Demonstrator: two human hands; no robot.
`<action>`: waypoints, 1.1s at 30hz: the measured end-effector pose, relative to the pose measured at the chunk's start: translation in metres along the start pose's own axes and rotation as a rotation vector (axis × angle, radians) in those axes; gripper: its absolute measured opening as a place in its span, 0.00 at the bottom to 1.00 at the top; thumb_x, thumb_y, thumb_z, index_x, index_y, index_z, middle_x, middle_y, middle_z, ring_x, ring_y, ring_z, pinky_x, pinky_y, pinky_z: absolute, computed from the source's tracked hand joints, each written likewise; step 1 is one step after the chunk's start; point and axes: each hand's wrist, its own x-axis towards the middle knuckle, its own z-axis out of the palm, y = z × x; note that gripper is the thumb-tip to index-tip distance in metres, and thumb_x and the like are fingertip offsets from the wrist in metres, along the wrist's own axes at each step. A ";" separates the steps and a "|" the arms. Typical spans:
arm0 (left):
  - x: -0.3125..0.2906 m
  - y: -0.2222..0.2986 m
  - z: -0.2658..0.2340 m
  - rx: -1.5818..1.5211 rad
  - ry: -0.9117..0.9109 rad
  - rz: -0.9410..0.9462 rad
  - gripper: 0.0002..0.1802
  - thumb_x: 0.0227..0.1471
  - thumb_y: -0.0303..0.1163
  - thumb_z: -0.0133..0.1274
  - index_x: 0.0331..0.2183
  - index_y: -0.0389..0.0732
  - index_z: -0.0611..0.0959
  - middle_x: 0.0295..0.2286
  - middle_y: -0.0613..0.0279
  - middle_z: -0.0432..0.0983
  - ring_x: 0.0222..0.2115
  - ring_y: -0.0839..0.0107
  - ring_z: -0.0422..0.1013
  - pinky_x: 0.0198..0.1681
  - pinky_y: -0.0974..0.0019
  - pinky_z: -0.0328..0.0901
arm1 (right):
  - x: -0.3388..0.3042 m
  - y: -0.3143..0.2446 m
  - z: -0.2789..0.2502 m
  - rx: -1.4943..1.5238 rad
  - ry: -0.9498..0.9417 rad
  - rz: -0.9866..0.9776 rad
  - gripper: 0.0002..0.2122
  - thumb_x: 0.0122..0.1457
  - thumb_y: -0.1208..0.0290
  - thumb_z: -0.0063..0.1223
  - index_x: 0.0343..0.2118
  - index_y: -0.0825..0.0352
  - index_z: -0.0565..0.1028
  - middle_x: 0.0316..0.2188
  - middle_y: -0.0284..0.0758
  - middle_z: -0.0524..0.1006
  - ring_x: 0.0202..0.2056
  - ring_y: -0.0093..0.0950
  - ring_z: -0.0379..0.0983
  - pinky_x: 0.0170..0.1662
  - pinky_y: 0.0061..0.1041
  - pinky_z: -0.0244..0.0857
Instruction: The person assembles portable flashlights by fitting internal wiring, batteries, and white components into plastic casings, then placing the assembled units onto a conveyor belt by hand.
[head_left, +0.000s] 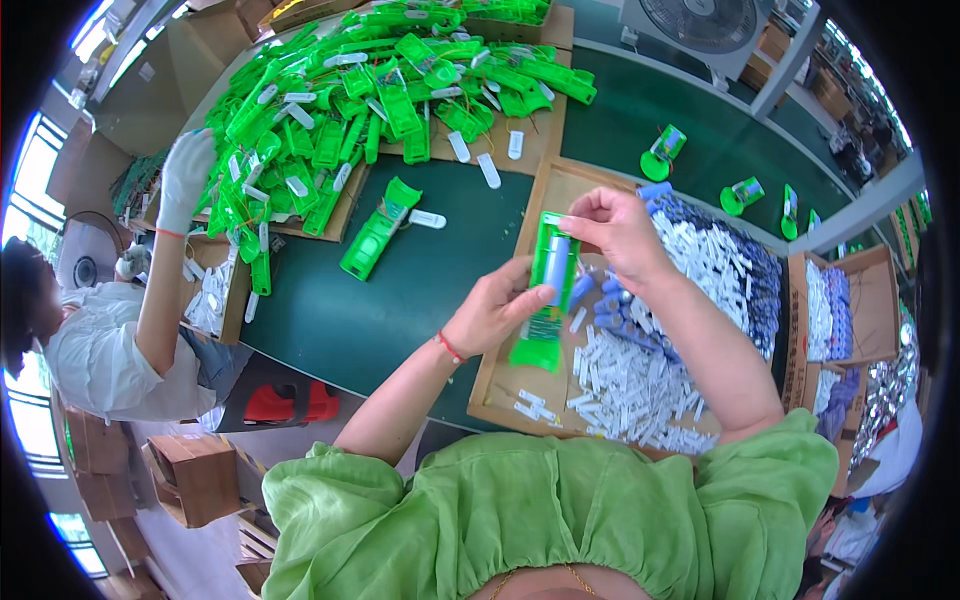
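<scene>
a: what do the fingers have?
b: the left hand [500, 305] curls its fingers around a green casing [546, 325], thumb across the front; the right hand [612, 232] has its fingertips pinched close on the top end.
a: and where is it?
b: held up over the left part of the tray [503, 388], a silvery-blue cell [557, 262] lying in its hollow.
a: how far along?
b: partly assembled, i'd judge: cell in, no cover over it. plenty looks left: loose blue cells [612, 312] and white strips [640, 395] lie inside the tray.
a: farther out?
b: left of the tray, a lone casing [380, 235] lies on the surface [310, 315]. beyond that, still left of the tray, a co-worker's gloved hand [187, 178] is at a big green heap [385, 95]. past the tray's far side sit small green pieces [662, 155]; whether they're finished, i cannot tell.
</scene>
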 end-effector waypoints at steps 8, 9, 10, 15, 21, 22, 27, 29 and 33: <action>0.096 -0.001 -0.169 0.450 1.002 0.201 0.41 0.41 0.36 0.67 0.52 0.31 0.64 0.47 0.46 0.65 0.43 0.61 0.70 0.42 0.62 0.67 | 0.198 -0.033 -0.167 -0.256 0.411 -0.300 0.07 0.51 0.75 0.61 0.31 0.69 0.76 0.29 0.34 0.77 0.30 0.24 0.76 0.34 0.25 0.74; 0.106 -0.001 -0.188 0.395 1.109 0.158 0.43 0.42 0.36 0.67 0.53 0.29 0.62 0.47 0.44 0.65 0.44 0.59 0.69 0.43 0.61 0.67 | 0.220 -0.032 -0.186 -0.285 0.439 -0.231 0.06 0.52 0.74 0.60 0.32 0.68 0.75 0.29 0.33 0.77 0.30 0.23 0.75 0.34 0.24 0.73; 0.115 -0.003 -0.198 0.389 1.107 0.164 0.43 0.42 0.36 0.67 0.53 0.29 0.62 0.47 0.44 0.65 0.44 0.59 0.69 0.43 0.61 0.67 | 0.240 -0.026 -0.199 -0.312 0.464 -0.164 0.06 0.54 0.74 0.59 0.32 0.68 0.75 0.29 0.32 0.77 0.30 0.22 0.74 0.35 0.24 0.72; 0.154 -0.012 -0.214 0.099 1.015 0.094 0.42 0.44 0.34 0.65 0.53 0.26 0.60 0.38 0.47 0.74 0.31 0.64 0.76 0.30 0.68 0.71 | 0.306 0.040 -0.234 -0.945 0.535 -0.111 0.07 0.51 0.69 0.61 0.31 0.65 0.78 0.28 0.34 0.79 0.29 0.24 0.76 0.32 0.25 0.71; 0.090 0.026 -0.197 0.553 1.111 0.117 0.24 0.46 0.26 0.60 0.47 0.33 0.77 0.26 0.63 0.77 0.22 0.80 0.72 0.24 0.75 0.67 | 0.261 0.016 -0.173 -1.205 0.442 -0.430 0.17 0.54 0.61 0.55 0.41 0.68 0.75 0.42 0.44 0.75 0.47 0.41 0.69 0.52 0.35 0.62; 0.077 0.036 -0.196 0.638 1.098 0.300 0.22 0.46 0.27 0.60 0.45 0.34 0.78 0.26 0.64 0.77 0.22 0.80 0.71 0.23 0.75 0.66 | 0.246 0.008 -0.152 -1.195 0.384 -0.518 0.18 0.53 0.61 0.57 0.42 0.68 0.74 0.45 0.44 0.73 0.49 0.41 0.68 0.53 0.35 0.61; 0.031 0.107 -0.162 0.997 0.979 0.489 0.07 0.46 0.24 0.58 0.32 0.34 0.81 0.23 0.72 0.73 0.22 0.86 0.66 0.24 0.78 0.61 | 0.169 -0.023 -0.011 -1.056 -0.115 -0.877 0.31 0.46 0.60 0.63 0.52 0.68 0.66 0.54 0.45 0.66 0.56 0.42 0.60 0.59 0.36 0.54; 0.018 0.122 -0.143 0.706 0.914 0.374 0.05 0.48 0.25 0.55 0.31 0.35 0.81 0.24 0.74 0.72 0.24 0.87 0.65 0.26 0.79 0.60 | 0.132 -0.021 0.043 -0.888 -0.388 -0.891 0.36 0.44 0.59 0.65 0.55 0.67 0.63 0.57 0.45 0.62 0.59 0.42 0.56 0.62 0.35 0.51; 0.016 0.125 -0.114 0.093 0.654 0.368 0.08 0.54 0.28 0.53 0.34 0.32 0.79 0.29 0.66 0.76 0.28 0.81 0.70 0.31 0.77 0.63 | 0.070 -0.010 0.100 -0.663 -0.732 -0.510 0.25 0.48 0.59 0.62 0.47 0.68 0.71 0.46 0.42 0.73 0.48 0.34 0.69 0.52 0.31 0.62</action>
